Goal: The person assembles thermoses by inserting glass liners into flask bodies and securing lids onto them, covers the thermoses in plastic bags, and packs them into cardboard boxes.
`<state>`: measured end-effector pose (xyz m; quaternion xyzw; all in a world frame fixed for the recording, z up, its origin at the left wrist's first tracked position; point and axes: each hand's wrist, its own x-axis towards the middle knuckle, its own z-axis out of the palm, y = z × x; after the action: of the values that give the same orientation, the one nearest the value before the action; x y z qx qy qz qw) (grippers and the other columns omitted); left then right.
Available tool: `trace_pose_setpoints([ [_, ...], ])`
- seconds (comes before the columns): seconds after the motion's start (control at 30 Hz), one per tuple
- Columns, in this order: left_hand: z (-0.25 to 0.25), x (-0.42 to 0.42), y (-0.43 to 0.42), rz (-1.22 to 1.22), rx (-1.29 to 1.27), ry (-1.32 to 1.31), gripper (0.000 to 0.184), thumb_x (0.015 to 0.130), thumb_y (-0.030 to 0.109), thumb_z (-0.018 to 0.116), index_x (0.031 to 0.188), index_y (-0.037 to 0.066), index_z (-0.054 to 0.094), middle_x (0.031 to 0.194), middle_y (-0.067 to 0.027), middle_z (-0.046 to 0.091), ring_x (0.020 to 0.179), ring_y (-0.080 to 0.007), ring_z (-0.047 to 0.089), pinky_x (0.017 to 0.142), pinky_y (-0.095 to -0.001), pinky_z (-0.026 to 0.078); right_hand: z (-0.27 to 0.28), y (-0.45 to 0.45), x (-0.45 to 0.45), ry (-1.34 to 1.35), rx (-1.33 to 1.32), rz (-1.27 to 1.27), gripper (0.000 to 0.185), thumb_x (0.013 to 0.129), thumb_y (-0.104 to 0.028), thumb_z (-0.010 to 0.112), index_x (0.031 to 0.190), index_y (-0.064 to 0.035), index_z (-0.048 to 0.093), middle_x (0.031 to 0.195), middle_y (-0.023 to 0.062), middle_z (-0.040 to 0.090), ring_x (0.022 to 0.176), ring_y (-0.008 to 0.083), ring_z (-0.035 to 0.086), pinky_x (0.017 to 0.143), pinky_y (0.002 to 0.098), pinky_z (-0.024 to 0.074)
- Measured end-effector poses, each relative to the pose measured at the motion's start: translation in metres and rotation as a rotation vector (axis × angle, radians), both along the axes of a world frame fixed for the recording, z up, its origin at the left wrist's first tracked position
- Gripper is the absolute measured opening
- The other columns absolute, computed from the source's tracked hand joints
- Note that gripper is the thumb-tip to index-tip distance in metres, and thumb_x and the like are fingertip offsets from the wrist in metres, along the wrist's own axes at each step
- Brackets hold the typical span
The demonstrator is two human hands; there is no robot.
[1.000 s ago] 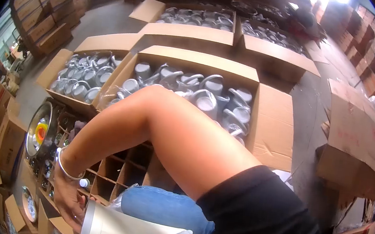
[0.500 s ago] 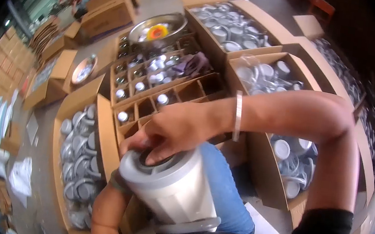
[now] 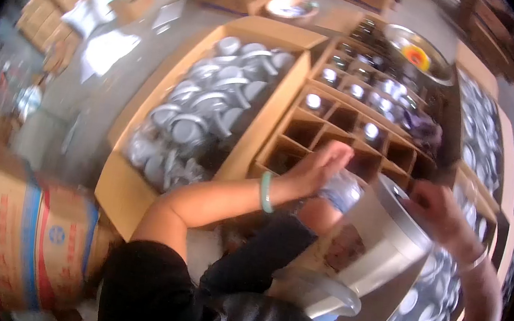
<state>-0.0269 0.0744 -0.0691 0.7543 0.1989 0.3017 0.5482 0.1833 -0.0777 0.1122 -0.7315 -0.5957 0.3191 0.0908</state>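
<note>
A large white jug [image 3: 375,239] with a grey rim and a grey handle [image 3: 337,292] lies tilted across my lap, printed with a faded reddish picture. My right hand [image 3: 433,211], wearing a pale bracelet, is closed at the jug's rim; its fingertips are partly hidden. My left hand [image 3: 316,171], with a green bangle, reaches left of the jug, its fingers stretched out and somewhat blurred. Just beneath it is something clear and shiny [image 3: 342,189] that I cannot make out. Beyond is a divided carton [image 3: 277,156], with silver-topped bottles [image 3: 371,131] in some compartments.
On the left stands a carton of grey handled parts [image 3: 193,128]; more such cartons [image 3: 410,301] line the right. A metal bowl [image 3: 444,74] holding an orange-yellow item rests on the bottles. A dark cloth [image 3: 424,130] lies nearby. Printed cartons [image 3: 11,226] stand at lower left.
The view has swung left. My right hand has shifted from over the jug's mouth to its right side. My left hand, earlier hidden behind the jug, now extends beside it.
</note>
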Motion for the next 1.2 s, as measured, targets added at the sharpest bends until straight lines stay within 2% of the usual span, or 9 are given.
trace_pose_setpoints([
  [0.13, -0.055, -0.141, 0.07, 0.729, 0.451, 0.352, 0.038, 0.091, 0.012, 0.062, 0.124, 0.001, 0.049, 0.12, -0.0212, 0.055, 0.111, -0.0319, 0.055, 0.097, -0.0432, 0.044, -0.001, -0.01, 0.013, 0.066, 0.091, 0.007, 0.02, 0.093, -0.016, 0.067, 0.082, -0.0001, 0.061, 0.067, 0.0019, 0.057, 0.062, 0.0068, 0.049, 0.054, 0.0271, 0.0419],
  [0.23, -0.074, -0.258, 0.084, 1.011, 0.703, 1.118, 0.058, 0.083, 0.038, 0.072, 0.121, 0.0, 0.052, 0.11, -0.0207, 0.06, 0.101, -0.0349, 0.058, 0.095, -0.0439, 0.044, -0.015, -0.011, 0.012, 0.209, 0.102, -0.128, 0.017, 0.092, -0.011, 0.065, 0.081, 0.0003, 0.059, 0.068, 0.0009, 0.054, 0.064, 0.0051, 0.047, 0.055, 0.0248, 0.0393],
  [0.27, -0.083, -0.291, 0.083, 0.848, 0.265, 1.167, 0.064, 0.08, 0.043, 0.074, 0.122, 0.0, 0.053, 0.108, -0.0193, 0.062, 0.103, -0.0356, 0.059, 0.097, -0.0444, 0.042, -0.016, -0.011, 0.014, 0.215, 0.109, -0.129, 0.017, 0.092, -0.01, 0.065, 0.08, 0.0005, 0.058, 0.068, 0.0002, 0.053, 0.064, 0.0044, 0.046, 0.055, 0.024, 0.0381],
  [0.53, -0.044, -0.305, 0.066, 0.356, 0.089, 1.534, 0.021, 0.084, 0.042, 0.069, 0.081, 0.022, 0.076, 0.107, -0.0041, 0.07, 0.1, -0.0259, 0.065, 0.099, -0.05, 0.039, -0.013, -0.012, 0.01, 0.177, 0.141, -0.111, 0.015, 0.093, -0.007, 0.063, 0.081, 0.0, 0.057, 0.069, -0.0011, 0.049, 0.065, 0.0056, 0.042, 0.057, 0.0246, 0.0361],
  [0.6, -0.033, -0.282, 0.059, 0.467, 0.519, 1.154, 0.019, 0.086, 0.033, 0.07, 0.092, 0.015, 0.073, 0.106, -0.0069, 0.068, 0.093, -0.0282, 0.066, 0.088, -0.0407, 0.049, -0.018, -0.025, 0.014, 0.221, 0.215, -0.088, 0.016, 0.092, -0.007, 0.064, 0.081, 0.0015, 0.055, 0.073, 0.0025, 0.05, 0.069, 0.0087, 0.044, 0.061, 0.0258, 0.0375],
  [0.83, -0.025, -0.031, 0.032, 0.25, 0.613, 0.141, 0.038, 0.083, 0.02, 0.074, 0.112, -0.001, 0.062, 0.106, -0.0167, 0.068, 0.095, -0.0322, 0.066, 0.083, -0.0401, 0.052, -0.002, -0.028, 0.01, 0.221, 0.181, -0.079, 0.025, 0.092, -0.02, 0.067, 0.083, 0.001, 0.059, 0.073, 0.0027, 0.054, 0.068, 0.0097, 0.049, 0.06, 0.0273, 0.0401],
  [0.97, -0.076, 0.062, 0.055, -0.571, -0.191, 0.331, 0.026, 0.085, 0.018, 0.072, 0.096, -0.004, 0.067, 0.099, -0.0138, 0.071, 0.087, -0.0221, 0.068, 0.079, -0.0362, 0.053, 0.005, -0.035, 0.01, 0.127, 0.188, -0.058, 0.021, 0.091, -0.018, 0.068, 0.085, -0.0003, 0.061, 0.072, 0.0049, 0.056, 0.064, 0.0089, 0.05, 0.057, 0.0282, 0.0401],
  [1.1, 0.02, 0.119, 0.107, 0.031, 0.208, 0.057, 0.008, 0.092, 0.003, 0.06, 0.094, 0.0, 0.066, 0.082, -0.0036, 0.066, 0.075, -0.0103, 0.059, 0.069, -0.0271, 0.049, 0.005, -0.032, 0.014, 0.179, 0.107, -0.124, 0.028, 0.092, -0.026, 0.069, 0.085, 0.0002, 0.064, 0.068, 0.0065, 0.058, 0.06, 0.01, 0.051, 0.054, 0.0294, 0.0414],
  [1.2, 0.106, 0.127, 0.11, -0.131, 0.257, -0.203, 0.015, 0.089, -0.004, 0.058, 0.097, 0.005, 0.068, 0.095, -0.0024, 0.067, 0.094, -0.0102, 0.061, 0.087, -0.0259, 0.048, -0.002, -0.02, 0.029, 0.045, 0.568, -0.123, 0.028, 0.092, -0.027, 0.068, 0.092, 0.001, 0.063, 0.079, 0.009, 0.06, 0.066, 0.0152, 0.056, 0.058, 0.031, 0.0458],
])
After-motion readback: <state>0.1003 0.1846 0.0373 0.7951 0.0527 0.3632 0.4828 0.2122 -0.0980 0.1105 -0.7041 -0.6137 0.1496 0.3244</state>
